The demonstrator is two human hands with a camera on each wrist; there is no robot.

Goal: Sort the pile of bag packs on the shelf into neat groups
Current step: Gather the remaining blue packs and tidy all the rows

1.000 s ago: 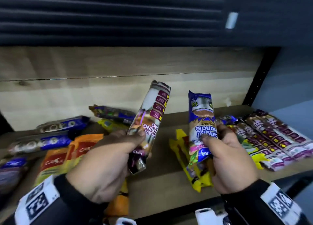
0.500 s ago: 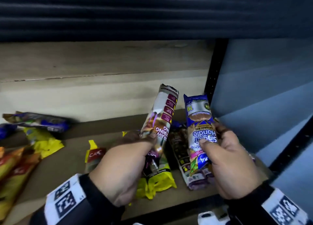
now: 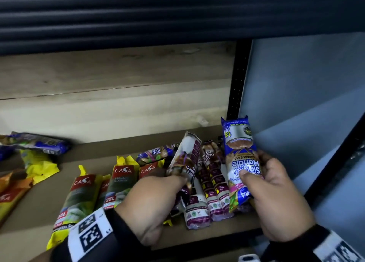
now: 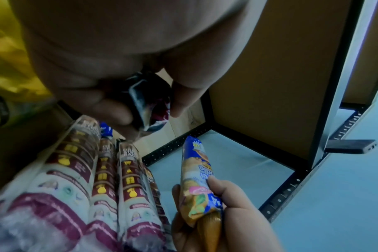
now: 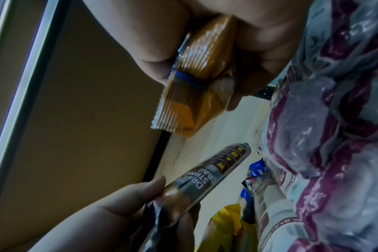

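Observation:
My left hand (image 3: 158, 200) grips a maroon-and-white draw string bag pack (image 3: 186, 163) by its lower end, tilted over a row of like packs (image 3: 213, 184) lying on the shelf. The same pack shows in the right wrist view (image 5: 216, 172) and its crimped end in the left wrist view (image 4: 149, 104). My right hand (image 3: 274, 198) holds a blue singlet handle pack (image 3: 240, 163) upright near the shelf's right end; it also appears in the left wrist view (image 4: 196, 180) and the right wrist view (image 5: 196, 81).
Yellow CASA packs (image 3: 83, 194) lie left of my left hand. Blue packs (image 3: 39, 143) and orange packs (image 3: 9, 194) are at the far left. The wooden shelf (image 3: 49, 186) ends at a black upright post (image 3: 237, 84) beside a pale wall.
The view has swung right along the shelf. My left hand has lowered and tilted the draw string pack over the row of like packs. My right hand still holds the blue pack upright.

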